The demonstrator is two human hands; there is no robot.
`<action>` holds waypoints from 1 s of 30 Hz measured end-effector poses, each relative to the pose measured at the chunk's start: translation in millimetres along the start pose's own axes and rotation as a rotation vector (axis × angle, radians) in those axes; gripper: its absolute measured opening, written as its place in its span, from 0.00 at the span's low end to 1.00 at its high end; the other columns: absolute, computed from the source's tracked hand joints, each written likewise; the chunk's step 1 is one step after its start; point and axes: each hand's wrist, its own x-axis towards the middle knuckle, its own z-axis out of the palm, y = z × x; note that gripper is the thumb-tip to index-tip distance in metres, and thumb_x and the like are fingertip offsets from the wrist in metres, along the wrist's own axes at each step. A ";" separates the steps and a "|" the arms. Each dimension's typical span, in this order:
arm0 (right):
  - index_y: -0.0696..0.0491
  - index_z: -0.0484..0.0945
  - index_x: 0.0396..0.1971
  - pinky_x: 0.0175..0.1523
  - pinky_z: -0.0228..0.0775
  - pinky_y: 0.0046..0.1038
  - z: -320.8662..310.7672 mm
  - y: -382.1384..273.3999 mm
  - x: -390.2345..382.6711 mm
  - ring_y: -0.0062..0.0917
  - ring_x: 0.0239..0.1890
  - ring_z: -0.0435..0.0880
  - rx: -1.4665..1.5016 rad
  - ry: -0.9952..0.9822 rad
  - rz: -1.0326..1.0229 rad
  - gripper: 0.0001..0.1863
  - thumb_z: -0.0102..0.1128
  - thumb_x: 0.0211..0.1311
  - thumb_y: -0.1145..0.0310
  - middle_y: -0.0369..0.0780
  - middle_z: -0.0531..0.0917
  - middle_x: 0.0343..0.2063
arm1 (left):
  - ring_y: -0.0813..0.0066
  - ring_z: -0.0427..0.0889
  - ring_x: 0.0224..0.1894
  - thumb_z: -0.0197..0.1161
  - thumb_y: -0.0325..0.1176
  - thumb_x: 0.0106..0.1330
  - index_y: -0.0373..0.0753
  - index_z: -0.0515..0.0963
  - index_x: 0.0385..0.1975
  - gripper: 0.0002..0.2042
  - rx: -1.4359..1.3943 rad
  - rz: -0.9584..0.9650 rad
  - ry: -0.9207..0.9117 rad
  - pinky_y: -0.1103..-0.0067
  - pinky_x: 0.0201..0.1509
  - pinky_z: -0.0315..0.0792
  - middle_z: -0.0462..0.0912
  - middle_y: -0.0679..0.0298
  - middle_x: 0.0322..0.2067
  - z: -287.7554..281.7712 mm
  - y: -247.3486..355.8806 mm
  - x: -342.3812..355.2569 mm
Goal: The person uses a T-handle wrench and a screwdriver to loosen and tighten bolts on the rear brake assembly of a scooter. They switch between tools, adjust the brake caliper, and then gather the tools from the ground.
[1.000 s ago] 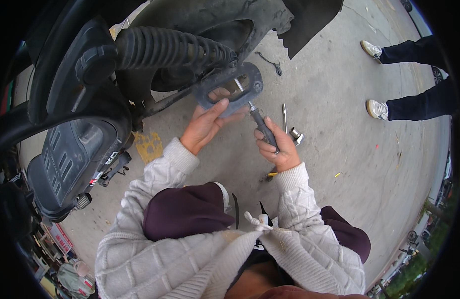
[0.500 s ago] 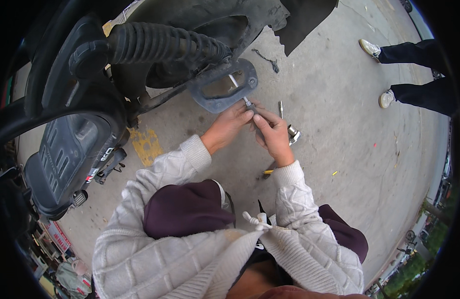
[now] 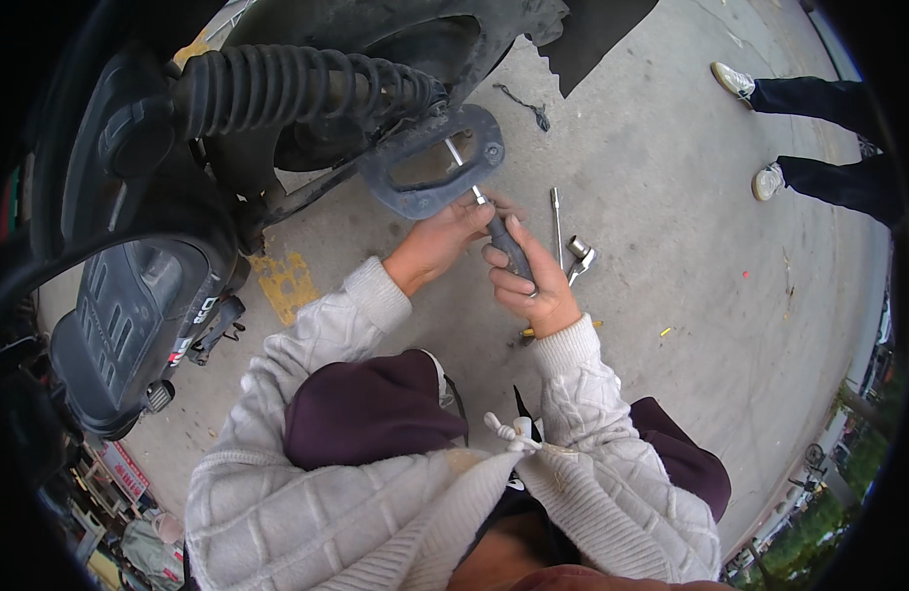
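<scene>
My right hand (image 3: pixel 543 286) is wrapped round the dark grey handle of a screwdriver (image 3: pixel 512 254), thumb along its upper side. At the front of that handle, my left hand (image 3: pixel 440 244) closes with thumb and fingers where the metal shaft begins; some of its fingers are hidden behind the tool. The shaft points away from me, across the dark plastic loop-shaped bracket (image 3: pixel 415 202) on a scooter, and its tip reaches into the loop's opening. What the tip touches cannot be made out.
Above the bracket runs a black coil-spring shock absorber (image 3: pixel 307 91) beside the wheel. On the concrete right of my hands lie a metal rod (image 3: pixel 557 222) and a ratchet wrench (image 3: pixel 582 264). A black cord (image 3: pixel 541 118) lies farther off. Another person's shoe (image 3: pixel 733 82) shows at far right.
My right hand has slid back along the handle and slightly to the right, so more of the handle shows. The left hand stays at the front, shifted slightly left.
</scene>
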 end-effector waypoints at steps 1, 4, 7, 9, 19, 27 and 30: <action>0.51 0.71 0.46 0.10 0.48 0.13 3.0 -2.1 -2.3 0.11 0.09 0.60 0.031 -0.001 0.025 0.16 0.52 0.73 0.53 0.38 0.77 0.27 | 0.72 0.79 0.51 0.55 0.34 0.74 0.38 0.76 0.49 0.10 0.003 0.037 -0.020 0.74 0.58 0.71 0.82 0.62 0.47 1.6 -0.5 2.6; 0.51 0.72 0.54 0.15 0.58 0.18 8.2 2.6 -12.0 0.16 0.11 0.67 -0.496 0.155 -0.306 0.18 0.53 0.72 0.57 0.42 0.81 0.33 | 0.73 0.80 0.46 0.55 0.34 0.74 0.38 0.77 0.48 0.10 -0.013 0.142 -0.019 0.75 0.55 0.72 0.83 0.62 0.42 5.9 -4.6 5.5; 0.51 0.73 0.55 0.17 0.58 0.19 3.3 22.2 -18.8 0.17 0.11 0.67 -1.366 0.537 -0.864 0.19 0.53 0.72 0.56 0.40 0.78 0.29 | 0.74 0.80 0.45 0.57 0.33 0.73 0.37 0.77 0.45 0.08 0.002 0.172 0.026 0.75 0.55 0.71 0.84 0.63 0.39 9.5 -8.4 8.6; 0.52 0.74 0.54 0.16 0.55 0.19 -7.5 33.2 -17.7 0.17 0.11 0.64 -1.365 0.518 -0.919 0.20 0.53 0.72 0.54 0.37 0.75 0.24 | 0.74 0.80 0.45 0.58 0.33 0.72 0.37 0.77 0.44 0.08 0.044 0.174 0.058 0.75 0.55 0.71 0.84 0.63 0.38 11.0 -10.1 9.2; 0.55 0.76 0.50 0.16 0.43 0.17 -44.7 39.3 2.8 0.11 0.10 0.54 0.067 -0.120 0.004 0.25 0.50 0.72 0.47 0.27 0.61 0.11 | 0.73 0.81 0.46 0.57 0.35 0.73 0.39 0.74 0.46 0.08 -0.058 0.053 0.043 0.73 0.55 0.72 0.83 0.63 0.40 4.0 -6.0 -6.1; 0.60 0.74 0.56 0.39 0.71 0.23 -5.2 33.7 -11.6 0.20 0.32 0.79 -1.403 0.414 -0.924 0.26 0.64 0.64 0.58 0.39 0.82 0.34 | 0.70 0.81 0.49 0.60 0.35 0.70 0.39 0.74 0.49 0.12 -0.020 0.113 0.060 0.73 0.59 0.72 0.83 0.61 0.44 7.7 -9.7 2.9; 0.58 0.72 0.60 0.49 0.73 0.25 2.1 38.1 -8.4 0.24 0.41 0.83 -1.448 0.459 -0.944 0.28 0.67 0.61 0.65 0.43 0.85 0.42 | 0.68 0.80 0.52 0.61 0.38 0.71 0.38 0.73 0.55 0.17 -0.053 0.195 0.095 0.73 0.60 0.71 0.82 0.60 0.49 2.3 -0.2 -8.5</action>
